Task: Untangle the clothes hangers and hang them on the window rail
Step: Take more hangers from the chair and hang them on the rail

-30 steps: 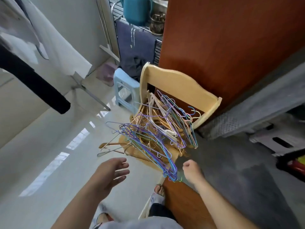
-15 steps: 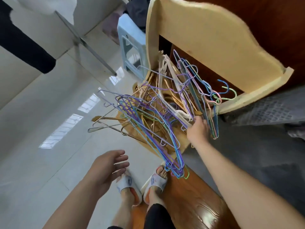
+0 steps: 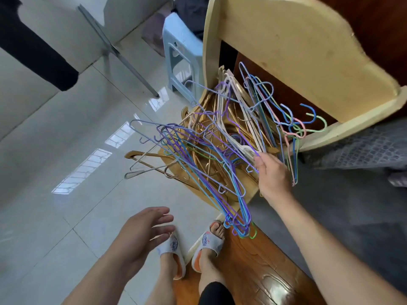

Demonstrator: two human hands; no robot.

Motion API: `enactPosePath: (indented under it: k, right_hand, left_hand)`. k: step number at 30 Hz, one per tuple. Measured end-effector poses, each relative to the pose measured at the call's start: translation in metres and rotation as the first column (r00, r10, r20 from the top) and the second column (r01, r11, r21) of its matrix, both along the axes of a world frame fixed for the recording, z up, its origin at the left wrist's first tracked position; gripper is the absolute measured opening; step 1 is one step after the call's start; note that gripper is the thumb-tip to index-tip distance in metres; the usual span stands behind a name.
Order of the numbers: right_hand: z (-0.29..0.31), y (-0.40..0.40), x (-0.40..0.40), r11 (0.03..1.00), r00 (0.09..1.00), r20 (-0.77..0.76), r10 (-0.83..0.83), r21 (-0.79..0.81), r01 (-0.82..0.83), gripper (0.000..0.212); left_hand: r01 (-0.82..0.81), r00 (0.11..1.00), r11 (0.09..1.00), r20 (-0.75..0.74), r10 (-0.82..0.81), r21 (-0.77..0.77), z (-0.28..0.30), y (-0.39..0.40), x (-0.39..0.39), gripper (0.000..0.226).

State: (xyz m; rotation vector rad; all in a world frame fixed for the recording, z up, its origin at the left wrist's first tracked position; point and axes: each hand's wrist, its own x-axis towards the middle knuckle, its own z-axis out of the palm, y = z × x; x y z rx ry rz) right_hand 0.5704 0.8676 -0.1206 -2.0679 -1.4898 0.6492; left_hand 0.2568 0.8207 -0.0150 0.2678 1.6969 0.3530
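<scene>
A tangled heap of clothes hangers (image 3: 211, 150) lies on the seat of a pale wooden chair (image 3: 297, 51): purple and blue wire ones, gold ones, white plastic ones and pastel ones at the right. A purple-blue bundle (image 3: 233, 208) droops over the seat's front edge. My right hand (image 3: 272, 172) reaches into the right side of the heap, its fingers pinching the white hangers. My left hand (image 3: 141, 234) hovers open, low at the left, apart from the heap, over the tiled floor. No window rail is in view.
A light blue plastic stool (image 3: 182, 51) stands behind the chair at the left. A metal rack leg (image 3: 119, 51) crosses the white tiles. Dark cloth (image 3: 37, 51) hangs at the upper left. A grey mat (image 3: 352, 205) lies right of the chair. My slippered feet (image 3: 189, 245) stand below.
The view has come closer to the chair. My right hand rose from the seat's front edge into the heap and took hold of the white hangers. My left hand stayed open.
</scene>
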Motion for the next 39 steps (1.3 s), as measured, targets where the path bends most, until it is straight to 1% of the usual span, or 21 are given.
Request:
enactPosePath:
  k: [5, 8, 11, 13, 15, 16, 18, 19, 21, 22, 24, 25, 27, 30, 32, 34, 35, 36, 37, 38, 39]
  right_hand:
    - [0.014, -0.001, -0.008, 0.999, 0.997, -0.060, -0.048, 0.018, 0.049, 0.030]
    - [0.021, 0.000, -0.009, 0.999, 0.999, -0.017, -0.042, 0.015, 0.043, 0.027]
    - [0.018, 0.004, -0.007, 0.996, 0.999, 0.012, -0.047, -0.069, 0.048, 0.026]
    - [0.007, 0.009, -0.001, 0.979, 0.994, 0.046, -0.102, -0.174, 0.109, 0.024]
    - [-0.006, 0.015, 0.007, 0.941, 0.976, 0.106, -0.191, -0.263, 0.213, 0.020]
    - [-0.009, 0.017, 0.010, 0.922, 0.964, 0.133, -0.232, -0.286, 0.261, 0.019]
    - [-0.010, 0.016, 0.011, 0.905, 0.938, 0.208, -0.276, -0.272, 0.327, 0.027]
    - [-0.010, 0.013, 0.008, 0.918, 0.928, 0.269, -0.258, -0.231, 0.323, 0.030]
    - [-0.011, 0.003, -0.008, 0.964, 0.937, 0.332, -0.112, -0.193, 0.184, 0.029]
    - [-0.016, -0.002, -0.018, 0.970, 0.950, 0.313, 0.004, -0.233, 0.072, 0.025]
    - [-0.029, -0.010, -0.040, 0.915, 0.955, 0.233, 0.185, -0.394, -0.081, 0.023]
    - [-0.036, -0.012, -0.047, 0.882, 0.954, 0.208, 0.214, -0.462, -0.096, 0.026]
    - [-0.049, -0.009, -0.054, 0.841, 0.965, 0.193, 0.179, -0.539, -0.048, 0.034]
    - [-0.064, -0.004, -0.054, 0.762, 0.958, 0.228, 0.175, -0.648, 0.015, 0.028]
    - [-0.067, -0.005, -0.052, 0.767, 0.942, 0.269, 0.200, -0.641, 0.021, 0.021]
    - [-0.065, -0.008, -0.048, 0.816, 0.937, 0.293, 0.190, -0.577, 0.014, 0.017]
    - [-0.063, -0.009, -0.046, 0.831, 0.952, 0.259, 0.162, -0.556, 0.009, 0.020]
    - [-0.061, -0.011, -0.043, 0.843, 0.983, 0.160, 0.090, -0.538, 0.011, 0.025]
    - [-0.057, -0.014, -0.041, 0.848, 1.000, 0.003, -0.029, -0.530, 0.026, 0.028]
    - [-0.052, -0.017, -0.038, 0.848, 0.975, -0.158, -0.157, -0.527, 0.051, 0.028]
    - [-0.046, -0.022, -0.037, 0.843, 0.927, -0.274, -0.256, -0.533, 0.075, 0.028]
  left_hand:
    - [0.015, 1.000, 1.000, 0.013, -0.015, -0.005, -0.005, -0.003, 0.005, 0.021]
    - [0.052, 0.999, 0.999, 0.015, -0.052, 0.000, -0.009, -0.001, 0.007, 0.021]
    - [0.078, 0.997, 0.997, 0.016, -0.078, -0.005, -0.011, 0.001, 0.008, 0.022]
    - [0.079, 0.997, 0.997, 0.019, -0.079, -0.008, -0.014, 0.003, 0.007, 0.022]
    - [0.072, 0.997, 0.997, 0.018, -0.071, -0.017, -0.017, 0.004, 0.004, 0.021]
    - [0.066, 0.998, 0.998, 0.018, -0.066, -0.021, -0.018, 0.004, 0.003, 0.021]
    - [0.052, 0.999, 0.998, 0.015, -0.052, -0.026, -0.021, 0.005, 0.000, 0.021]
    - [0.042, 0.999, 0.999, 0.012, -0.042, -0.028, -0.022, 0.004, -0.002, 0.021]
    - [0.019, 1.000, 0.999, 0.010, -0.019, -0.044, -0.023, 0.003, -0.005, 0.021]
    - [0.006, 1.000, 0.999, 0.013, -0.005, -0.054, -0.023, 0.002, -0.006, 0.021]
    - [-0.018, 1.000, 0.998, 0.016, 0.020, -0.066, -0.022, -0.001, -0.008, 0.021]
    - [-0.027, 0.999, 0.997, 0.019, 0.029, -0.070, -0.021, -0.002, -0.008, 0.021]
    - [-0.041, 0.999, 0.996, 0.016, 0.043, -0.073, -0.019, -0.002, -0.011, 0.021]
    - [-0.058, 0.998, 0.996, 0.019, 0.059, -0.074, -0.016, -0.002, -0.017, 0.022]
    - [-0.062, 0.998, 0.995, 0.015, 0.063, -0.072, -0.015, -0.002, -0.022, 0.023]
    - [-0.068, 0.998, 0.995, 0.011, 0.069, -0.074, -0.015, -0.002, -0.024, 0.023]
    - [-0.071, 0.997, 0.995, 0.010, 0.072, -0.076, -0.015, -0.002, -0.024, 0.023]
    - [-0.074, 0.997, 0.994, 0.012, 0.075, -0.079, -0.015, -0.002, -0.024, 0.023]
    - [-0.076, 0.997, 0.994, 0.016, 0.078, -0.082, -0.015, -0.002, -0.023, 0.023]
    - [-0.077, 0.997, 0.994, 0.023, 0.079, -0.084, -0.015, -0.003, -0.022, 0.023]
    - [-0.075, 0.997, 0.993, 0.029, 0.078, -0.087, -0.015, -0.003, -0.020, 0.023]
